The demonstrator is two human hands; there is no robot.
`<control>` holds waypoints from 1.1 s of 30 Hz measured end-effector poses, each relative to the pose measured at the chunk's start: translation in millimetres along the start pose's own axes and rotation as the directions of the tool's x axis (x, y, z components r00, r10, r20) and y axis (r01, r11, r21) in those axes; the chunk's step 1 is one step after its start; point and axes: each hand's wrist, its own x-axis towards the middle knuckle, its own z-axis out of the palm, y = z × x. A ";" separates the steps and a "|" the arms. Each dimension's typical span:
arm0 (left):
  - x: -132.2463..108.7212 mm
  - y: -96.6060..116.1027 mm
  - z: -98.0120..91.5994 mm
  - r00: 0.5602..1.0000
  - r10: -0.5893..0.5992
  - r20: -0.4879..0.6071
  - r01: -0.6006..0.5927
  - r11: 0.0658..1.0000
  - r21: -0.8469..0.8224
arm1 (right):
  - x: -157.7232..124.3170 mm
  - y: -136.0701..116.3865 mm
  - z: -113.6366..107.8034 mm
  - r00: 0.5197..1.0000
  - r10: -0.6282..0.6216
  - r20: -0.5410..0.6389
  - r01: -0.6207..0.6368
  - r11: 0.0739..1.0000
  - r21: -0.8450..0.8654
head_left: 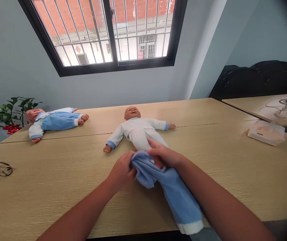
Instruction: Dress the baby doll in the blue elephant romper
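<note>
Soft blue fleece trousers (176,194), fuzzy in texture and ending in a white cuff, lay near the front edge of a pale wooden table (58,180). Their upper end was bunched against the lower body of a baby doll (138,130). The left hand (122,172) was closed around the gathered cloth on one side. The right hand (165,154) gripped the opposite edge, fingers resting on the doll's hips. The doll lay on its back in a white suit with blue cuffs, arms spread (its legs were hidden behind hands and cloth). Farther left lay a second doll (55,121) dressed in blue and white, close to a green plant (10,112). Spectacles (0,170) rested at the table's left edge and a tissue pack (266,133) at its right.
</note>
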 end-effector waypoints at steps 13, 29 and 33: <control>0.7 -9.0 -9.0 0.900 0.420 -0.112 -0.420 0.907 0.028 | 10.6 2.3 -3.5 0.979 0.087 -0.183 0.010 0.882 0.471; -1.4 -1.9 -11.0 0.817 0.553 0.163 -0.571 0.816 0.091 | 7.4 0.5 8.9 0.978 -0.040 -0.205 0.142 0.845 0.515; 0.2 2.3 -12.5 0.794 0.584 0.169 -0.599 0.800 0.048 | 7.6 4.3 8.7 0.989 -0.029 -0.143 0.096 0.867 0.488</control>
